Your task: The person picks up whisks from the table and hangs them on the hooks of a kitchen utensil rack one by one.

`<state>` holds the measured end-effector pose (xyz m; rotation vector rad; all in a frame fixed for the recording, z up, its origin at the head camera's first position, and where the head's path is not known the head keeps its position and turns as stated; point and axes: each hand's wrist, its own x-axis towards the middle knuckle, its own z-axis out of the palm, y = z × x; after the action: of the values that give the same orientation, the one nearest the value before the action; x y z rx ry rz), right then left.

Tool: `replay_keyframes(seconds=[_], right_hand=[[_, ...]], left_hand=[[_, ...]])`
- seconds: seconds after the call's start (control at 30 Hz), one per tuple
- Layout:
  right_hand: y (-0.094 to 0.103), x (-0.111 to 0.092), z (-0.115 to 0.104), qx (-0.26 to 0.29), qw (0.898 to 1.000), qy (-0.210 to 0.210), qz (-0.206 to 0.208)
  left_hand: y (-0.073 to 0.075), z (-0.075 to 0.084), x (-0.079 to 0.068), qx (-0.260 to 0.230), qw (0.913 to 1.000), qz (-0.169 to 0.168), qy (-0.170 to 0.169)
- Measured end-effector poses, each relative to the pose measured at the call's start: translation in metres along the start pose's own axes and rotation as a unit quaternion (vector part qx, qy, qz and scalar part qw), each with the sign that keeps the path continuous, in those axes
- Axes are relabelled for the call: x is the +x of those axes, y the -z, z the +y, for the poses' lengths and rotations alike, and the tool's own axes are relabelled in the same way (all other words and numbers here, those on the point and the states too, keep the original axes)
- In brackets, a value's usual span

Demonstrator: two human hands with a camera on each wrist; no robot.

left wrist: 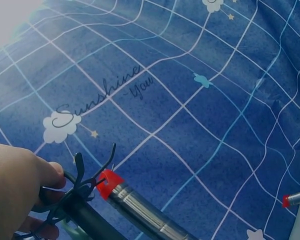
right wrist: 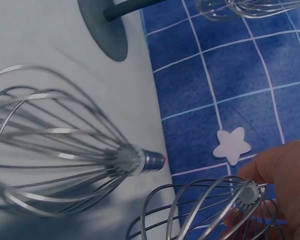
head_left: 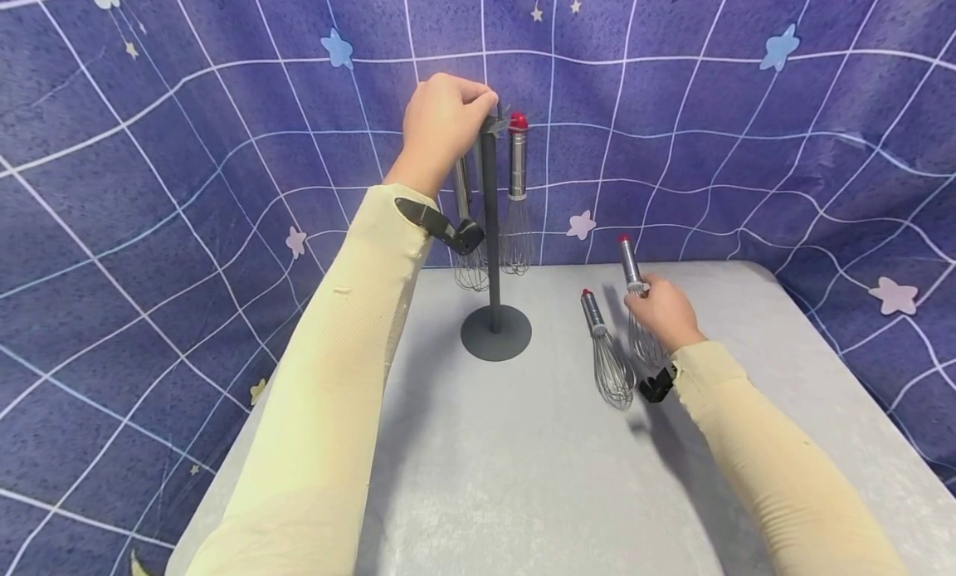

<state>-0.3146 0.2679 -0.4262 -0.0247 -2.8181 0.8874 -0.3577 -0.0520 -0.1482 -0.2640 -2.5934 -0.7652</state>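
At the top of a dark stand point(head_left: 490, 219) with hooks, my left hand point(head_left: 446, 119) grips the hook end; its fingers curl among the hooks point(left wrist: 80, 187) in the left wrist view. A whisk with a red-tipped steel handle point(head_left: 518, 165) hangs on the stand's right side. Behind the pole hangs another whisk point(head_left: 463, 190), partly hidden by the left hand and wrist. My right hand point(head_left: 667, 310) holds a whisk point(head_left: 631, 261) where its wires meet the handle, red tip pointing away. Just left of it a further whisk point(head_left: 605, 348) lies on the table.
The stand's round base point(head_left: 496, 344) rests on the grey table point(head_left: 523, 476). A blue patterned cloth point(head_left: 299, 161) with white lines and stars rises behind the table and along its sides. Black camera mounts point(head_left: 441, 225) sit on both wrists.
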Motion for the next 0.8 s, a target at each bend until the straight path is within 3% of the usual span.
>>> replay_keyframes(seconds=[0.8], right_hand=[[0.016, 0.0, -0.036, 0.047, 0.995, 0.053, 0.077]], left_hand=[[-0.001, -0.001, -0.004, 0.002, 0.9999, 0.006, -0.008]])
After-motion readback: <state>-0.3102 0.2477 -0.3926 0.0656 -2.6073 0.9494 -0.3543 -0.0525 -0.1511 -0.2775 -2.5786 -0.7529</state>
